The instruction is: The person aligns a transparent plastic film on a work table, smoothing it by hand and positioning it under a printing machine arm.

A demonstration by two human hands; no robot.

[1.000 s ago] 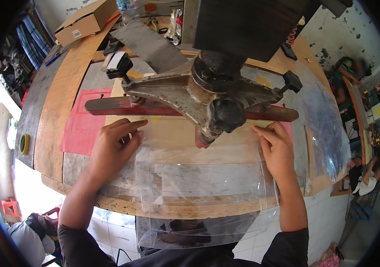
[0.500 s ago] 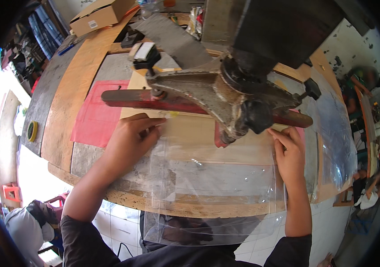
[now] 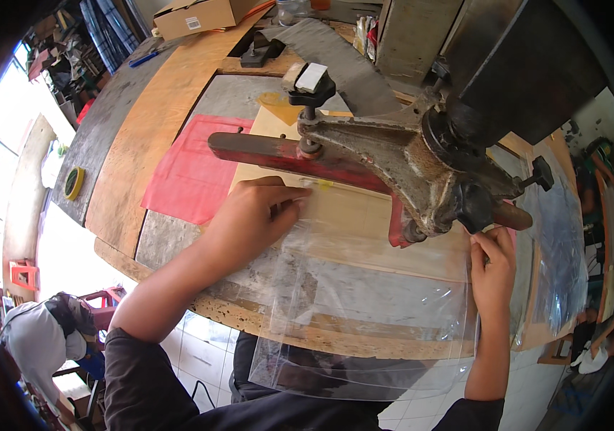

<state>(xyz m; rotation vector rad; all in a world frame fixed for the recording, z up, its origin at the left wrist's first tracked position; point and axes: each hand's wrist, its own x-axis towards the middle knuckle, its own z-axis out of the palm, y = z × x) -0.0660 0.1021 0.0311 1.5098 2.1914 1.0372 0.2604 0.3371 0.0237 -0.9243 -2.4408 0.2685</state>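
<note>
A clear plastic sheet point(image 3: 371, 309) stretches between my two hands and hangs over the table's near edge. My left hand point(image 3: 264, 208) pinches its far left corner with thumb and fingers closed. At its far right corner, my right hand point(image 3: 494, 251) pinches the sheet just below the right end of the press. That press has a long bar point(image 3: 321, 165) with red sides, carried by a worn metal bracket point(image 3: 371, 144) with black knobs. Under the bar lies a pale yellowish sheet point(image 3: 350, 215), partly covered by the plastic. A pink-red sheet point(image 3: 192, 169) lies left of my left hand.
A stack of clear plastic point(image 3: 555, 237) lies at the table's right. Back left are a cardboard box point(image 3: 199, 18) and a blue pen point(image 3: 143, 59); a roll of tape point(image 3: 73, 184) sits at the left edge. Another person point(image 3: 41, 337) is at lower left.
The whole view has shifted, so the table and press appear farther right. Both hands keep their pinch on the plastic sheet, with little movement relative to the press.
</note>
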